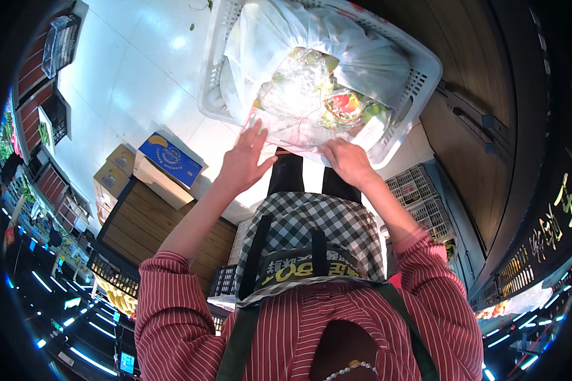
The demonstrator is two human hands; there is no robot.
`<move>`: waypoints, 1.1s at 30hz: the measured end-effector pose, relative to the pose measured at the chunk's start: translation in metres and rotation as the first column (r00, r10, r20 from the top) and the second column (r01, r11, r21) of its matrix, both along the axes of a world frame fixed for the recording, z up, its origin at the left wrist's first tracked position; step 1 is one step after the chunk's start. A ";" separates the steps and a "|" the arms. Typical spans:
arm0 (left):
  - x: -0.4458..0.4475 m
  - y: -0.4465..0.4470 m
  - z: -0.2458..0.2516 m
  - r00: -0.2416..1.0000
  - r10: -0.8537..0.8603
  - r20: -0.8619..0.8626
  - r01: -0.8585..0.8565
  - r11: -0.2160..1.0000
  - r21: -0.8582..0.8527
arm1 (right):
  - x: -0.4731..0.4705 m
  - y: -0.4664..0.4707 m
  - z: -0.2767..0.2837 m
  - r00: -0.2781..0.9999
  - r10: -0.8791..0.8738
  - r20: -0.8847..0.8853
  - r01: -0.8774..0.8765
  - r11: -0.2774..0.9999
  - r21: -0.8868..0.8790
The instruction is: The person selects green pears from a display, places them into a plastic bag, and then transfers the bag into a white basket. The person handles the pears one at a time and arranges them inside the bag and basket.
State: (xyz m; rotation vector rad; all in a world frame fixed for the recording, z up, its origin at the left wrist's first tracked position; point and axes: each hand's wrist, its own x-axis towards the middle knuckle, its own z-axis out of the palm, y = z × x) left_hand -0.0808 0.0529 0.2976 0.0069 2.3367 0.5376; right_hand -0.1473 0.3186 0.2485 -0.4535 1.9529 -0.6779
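A white plastic crate (426, 71) lies before me, lined with a translucent plastic bag (372, 66). Inside it is a bunched clear plastic wrap (298, 90), bright with glare, beside a clear packet with a red fruit label (344, 105). Green produce shows dimly through the plastic. My left hand (248, 159) is at the near left side of the crate, fingers spread, over the edge of the clear plastic and its red line. With curled fingers, my right hand (345, 159) grips the plastic edge at the crate's near rim.
On the left, a blue-topped cardboard box (169, 157) stands by a wooden-topped stand (162, 224), with brown cartons (112, 176) beside it. Wooden cabinets (462, 100) curve along the right. Grey plastic crates (419, 200) sit low at the right, and bananas (117, 295) lie at the lower left.
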 end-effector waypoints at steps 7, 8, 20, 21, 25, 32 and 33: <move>0.003 -0.076 -0.008 0.975 0.199 -0.103 -0.224 0.877 -0.424 | 0.018 0.074 0.044 0.956 -0.154 -0.249 0.180 0.980 0.083; 0.006 -0.094 -0.009 0.979 0.183 -0.092 -0.205 0.866 -0.455 | 0.024 0.090 0.041 0.946 -0.166 -0.280 0.195 0.977 0.079; -0.013 -0.199 -0.087 0.219 0.960 0.174 -0.975 0.207 0.085 | 0.065 0.174 0.022 0.507 -0.862 0.030 0.861 0.507 0.028; -0.015 -0.221 -0.088 0.075 0.986 0.149 -0.985 0.050 0.165 | 0.058 0.177 0.015 0.438 -0.898 -0.036 0.896 0.440 -0.062; -0.066 -0.230 -0.082 0.344 0.819 -0.459 -0.884 0.448 0.137 | -0.022 0.115 0.012 0.661 -0.709 -0.244 0.714 0.695 -0.084; -0.154 -0.074 -0.079 0.961 -0.047 -0.271 -0.003 0.984 -0.180 | -0.068 0.030 -0.106 0.678 0.012 -0.735 0.178 0.968 0.179; -0.150 -0.076 -0.095 0.957 -0.088 -0.278 0.031 0.979 -0.201 | -0.068 0.037 -0.124 0.714 0.092 -0.694 0.125 0.959 0.255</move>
